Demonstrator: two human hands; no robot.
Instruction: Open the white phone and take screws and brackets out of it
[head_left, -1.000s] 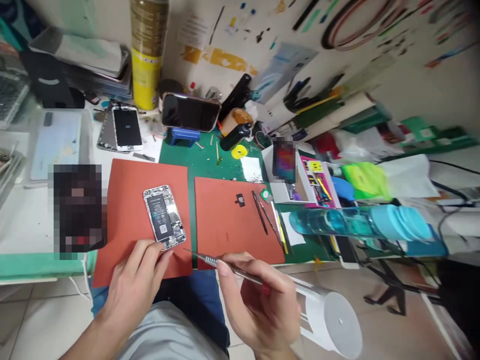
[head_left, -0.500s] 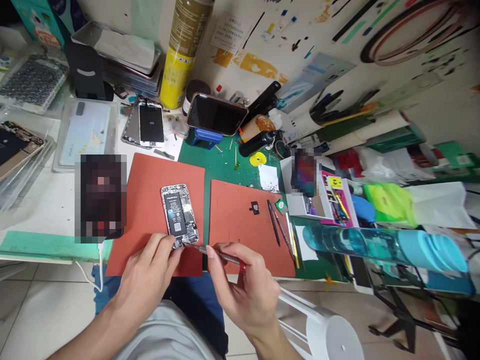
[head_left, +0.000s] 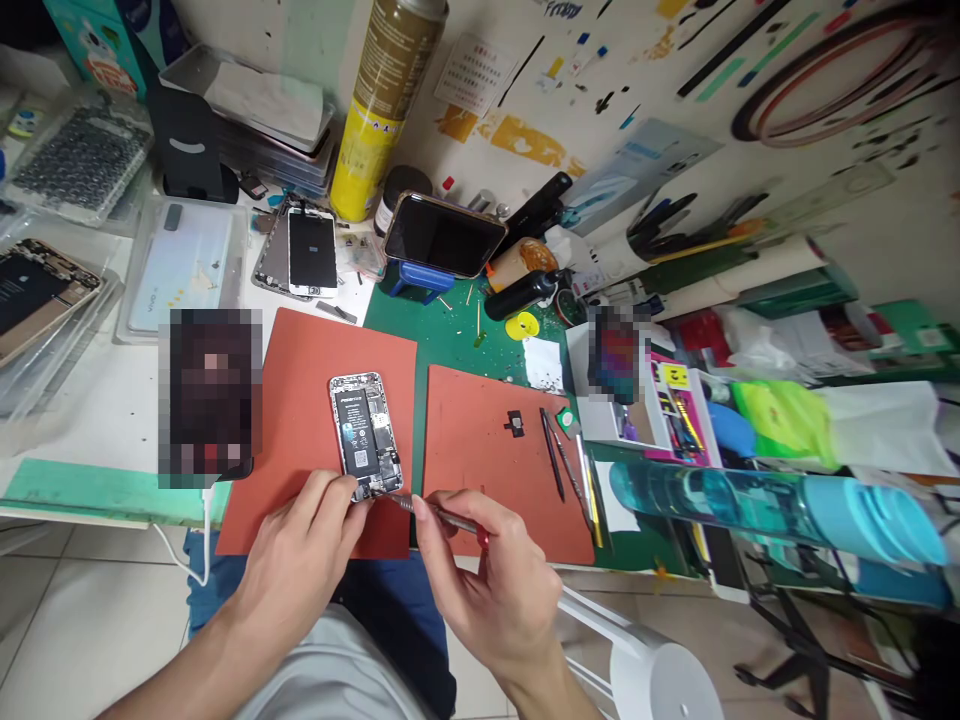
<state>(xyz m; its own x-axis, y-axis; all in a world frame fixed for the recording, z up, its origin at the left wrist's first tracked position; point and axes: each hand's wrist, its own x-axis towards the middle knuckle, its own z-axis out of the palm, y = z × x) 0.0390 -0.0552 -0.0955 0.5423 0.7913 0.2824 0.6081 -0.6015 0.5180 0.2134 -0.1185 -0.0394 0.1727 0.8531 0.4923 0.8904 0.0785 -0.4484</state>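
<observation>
An opened phone (head_left: 365,436) with its battery and boards showing lies on the left red mat (head_left: 315,420). My left hand (head_left: 300,570) pinches the phone's near end with fingers and thumb. My right hand (head_left: 495,590) grips a thin metal tool (head_left: 435,513) like a pen; its tip touches the phone's lower right corner. On the right red mat (head_left: 495,470) lie a small black part (head_left: 514,423) and tweezers (head_left: 553,453).
Another phone (head_left: 442,235) stands on a blue holder at the back. A yellow spray can (head_left: 379,110), a detached screen (head_left: 311,252), trays of parts at left and a teal bottle (head_left: 772,500) at right crowd the bench. A white stool (head_left: 660,680) stands below.
My right hand brought the tool's tip from beside the phone onto its lower right corner. My left hand closed in on the phone's near end. The view shifted slightly.
</observation>
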